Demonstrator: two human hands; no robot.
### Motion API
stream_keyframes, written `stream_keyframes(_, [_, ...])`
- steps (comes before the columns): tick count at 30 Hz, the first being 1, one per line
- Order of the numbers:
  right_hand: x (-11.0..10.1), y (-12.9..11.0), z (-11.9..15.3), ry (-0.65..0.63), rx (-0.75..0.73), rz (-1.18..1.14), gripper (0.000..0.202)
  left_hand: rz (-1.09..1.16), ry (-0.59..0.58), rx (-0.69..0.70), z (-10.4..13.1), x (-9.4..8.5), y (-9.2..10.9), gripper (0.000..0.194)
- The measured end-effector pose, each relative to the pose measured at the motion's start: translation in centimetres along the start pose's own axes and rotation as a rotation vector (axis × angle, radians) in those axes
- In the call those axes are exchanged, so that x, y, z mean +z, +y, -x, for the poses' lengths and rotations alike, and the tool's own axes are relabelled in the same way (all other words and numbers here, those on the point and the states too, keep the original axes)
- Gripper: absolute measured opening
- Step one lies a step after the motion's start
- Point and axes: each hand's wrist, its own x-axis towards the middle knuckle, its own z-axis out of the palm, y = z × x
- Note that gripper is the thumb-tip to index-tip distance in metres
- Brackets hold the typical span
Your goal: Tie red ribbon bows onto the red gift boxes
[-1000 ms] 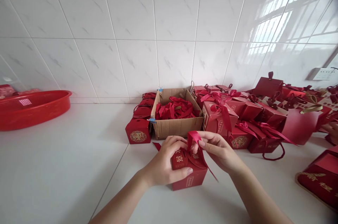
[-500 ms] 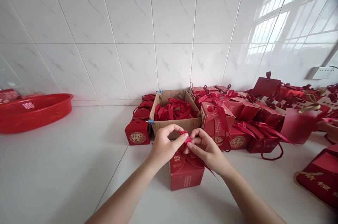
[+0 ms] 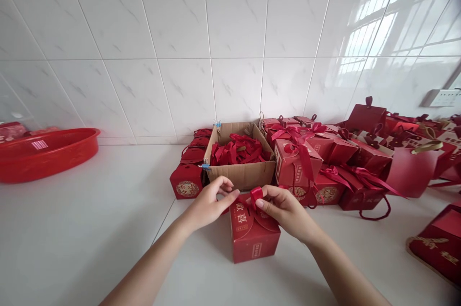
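Note:
A red gift box (image 3: 255, 243) with gold lettering and interlocking curved flaps stands upright on the white counter in front of me. My right hand (image 3: 284, 207) pinches a loop of shiny red ribbon (image 3: 256, 194) between thumb and fingers, just above the top of the box. On the box's left side, my left hand (image 3: 211, 205) is open, its thumb stretched toward the ribbon and its curled fingers apart from the thumb. Part of the ribbon is hidden behind the right fingers.
Behind the gift box is an open cardboard box (image 3: 241, 171) full of red ribbons. Several closed red boxes (image 3: 186, 182) line its left side. Many red boxes with bows (image 3: 298, 157) are piled to the right. A red plastic basin (image 3: 54, 162) sits far left, against a tiled wall.
My left hand has let go of the ribbon and drawn back left and down. My right hand keeps its pinch, and the ribbon now stands up as a loop.

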Motion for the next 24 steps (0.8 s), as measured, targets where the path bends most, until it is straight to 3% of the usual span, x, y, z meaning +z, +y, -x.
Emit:
stream_keyframes(4, [0.2, -0.2, 0.2, -0.056, -0.027, -0.009, 0.025, 0.036, -0.117, -0.159, 0.0, 0.3, -1.6, 0.048])
stream_keyframes(10, [0.6, -0.4, 0.4, -0.01, -0.032, 0.085, 0.024, 0.06, -0.092, -0.29, 0.7, -0.4, -1.0, 0.052])
stream_keyframes(13, [0.9, -0.3, 0.5, 0.04, -0.036, 0.157, 0.024, 0.078, -0.144, -0.274, 0.8, -1.1, -0.7, 0.049])
stream_keyframes(19, [1.6, -0.4, 0.7, 0.148, -0.083, 0.349, 0.026, 0.176, -0.125, -0.213, 1.0, -2.1, -0.7, 0.03])
stream_keyframes(24, [2.0, -0.5, 0.8, 0.215, -0.089, 0.439, 0.026, 0.235, -0.169, -0.149, 1.5, -2.6, -0.4, 0.032])
